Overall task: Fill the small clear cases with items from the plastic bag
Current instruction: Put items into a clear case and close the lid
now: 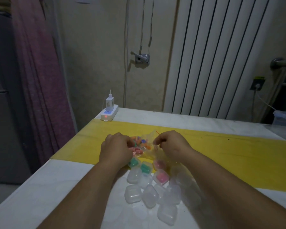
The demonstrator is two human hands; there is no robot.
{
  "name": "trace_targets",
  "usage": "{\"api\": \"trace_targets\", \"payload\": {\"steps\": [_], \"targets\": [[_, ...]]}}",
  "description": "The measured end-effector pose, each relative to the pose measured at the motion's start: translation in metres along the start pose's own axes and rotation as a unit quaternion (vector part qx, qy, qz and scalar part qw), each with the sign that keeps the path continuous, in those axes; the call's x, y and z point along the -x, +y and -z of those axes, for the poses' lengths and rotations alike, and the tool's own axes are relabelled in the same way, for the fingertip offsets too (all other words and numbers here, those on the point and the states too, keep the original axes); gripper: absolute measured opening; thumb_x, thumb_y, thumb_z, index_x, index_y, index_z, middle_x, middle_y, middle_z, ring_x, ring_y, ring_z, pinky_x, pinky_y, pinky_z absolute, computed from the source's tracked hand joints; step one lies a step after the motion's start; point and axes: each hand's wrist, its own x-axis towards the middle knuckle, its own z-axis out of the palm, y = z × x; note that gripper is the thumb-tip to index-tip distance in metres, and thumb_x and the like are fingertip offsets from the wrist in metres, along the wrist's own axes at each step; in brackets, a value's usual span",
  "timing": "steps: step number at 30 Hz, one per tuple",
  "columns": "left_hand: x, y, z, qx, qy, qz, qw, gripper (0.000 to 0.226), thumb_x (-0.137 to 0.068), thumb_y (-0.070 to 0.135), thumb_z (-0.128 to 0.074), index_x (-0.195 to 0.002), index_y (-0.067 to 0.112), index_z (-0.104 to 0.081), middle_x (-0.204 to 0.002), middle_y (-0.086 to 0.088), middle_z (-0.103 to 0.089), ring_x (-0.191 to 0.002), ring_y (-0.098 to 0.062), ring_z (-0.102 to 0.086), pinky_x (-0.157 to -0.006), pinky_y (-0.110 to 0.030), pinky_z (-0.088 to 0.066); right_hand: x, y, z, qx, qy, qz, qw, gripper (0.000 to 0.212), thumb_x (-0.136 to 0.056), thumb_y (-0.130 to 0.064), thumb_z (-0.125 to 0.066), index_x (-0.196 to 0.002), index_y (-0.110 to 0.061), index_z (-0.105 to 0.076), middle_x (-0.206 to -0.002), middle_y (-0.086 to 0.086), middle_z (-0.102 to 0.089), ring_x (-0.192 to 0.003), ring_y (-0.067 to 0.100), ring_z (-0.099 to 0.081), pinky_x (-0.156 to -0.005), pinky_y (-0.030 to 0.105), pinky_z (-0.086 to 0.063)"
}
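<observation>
Both hands, left [116,148] and right [172,146], pinch plastic bag [149,146]; clear cases [149,192] just beside.

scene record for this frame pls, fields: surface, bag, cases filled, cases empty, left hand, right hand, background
surface: white table with a yellow strip across it
bag: clear plastic bag of small multicoloured items, on the yellow strip between the hands
cases filled: two small clear cases with green contents, two with pink contents, just in front of the bag
cases empty: cluster of clear empty cases nearer the person
left hand: left hand fingers curled at the bag's left side
right hand: right hand pinches the bag's film
background: white power strip with charger, far table edge
</observation>
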Motion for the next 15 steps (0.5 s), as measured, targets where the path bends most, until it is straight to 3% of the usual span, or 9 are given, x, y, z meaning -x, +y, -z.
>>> {"api": "trace_targets", "payload": {"steps": [3,6,10,15], "targets": [[-0.001,-0.003,-0.002,0.003,-0.01,0.003,1.0,0.03,-0.084,0.016,-0.061,-0.106,0.033,-0.073,-0.107,0.007,-0.064,-0.107,-0.02,-0.048,-0.092,-0.037,-0.048,-0.008,-0.004,-0.012,-0.033,-0.021,-0.018,0.999,0.033,-0.075,0.012,-0.05,-0.067,-0.011,-0.072,-0.079,0.007,-0.071,-0.075,0.02,-0.062,-0.071,0.036,-0.053],[-0.001,-0.004,-0.004,0.013,0.008,0.01,1.0,0.024,-0.083,0.021,-0.065,-0.102,0.033,-0.072,-0.101,0.01,-0.065,-0.105,-0.019,-0.05,-0.089,-0.035,-0.047,-0.012,-0.007,-0.019,-0.043,-0.041,-0.01,0.998,0.036,-0.073,0.012,-0.053,-0.056,-0.018,-0.064,-0.057,-0.003,-0.057,-0.06,0.015,-0.052,-0.06,0.028,-0.046],[-0.002,-0.004,-0.007,0.04,0.037,0.02,0.998,0.022,-0.082,0.017,-0.067,-0.095,0.034,-0.069,-0.092,0.013,-0.065,-0.098,-0.016,-0.052,-0.085,-0.034,-0.049,-0.018,-0.011,-0.024,0.005,-0.061,0.022,0.998,0.038,-0.074,0.007,-0.052,-0.049,-0.022,-0.056,-0.061,-0.004,-0.055,-0.065,0.015,-0.051,-0.06,0.026,-0.042],[-0.003,-0.006,-0.009,0.015,0.03,0.014,0.999,0.014,-0.081,0.026,-0.068,-0.094,0.032,-0.07,-0.094,0.01,-0.068,-0.098,-0.018,-0.053,-0.083,-0.037,-0.051,-0.02,-0.012,-0.033,0.054,-0.075,0.047,0.995,0.03,-0.083,-0.006,-0.057,-0.057,-0.022,-0.058,-0.084,0.008,-0.066,-0.08,0.024,-0.06,-0.071,0.03,-0.048]]}}
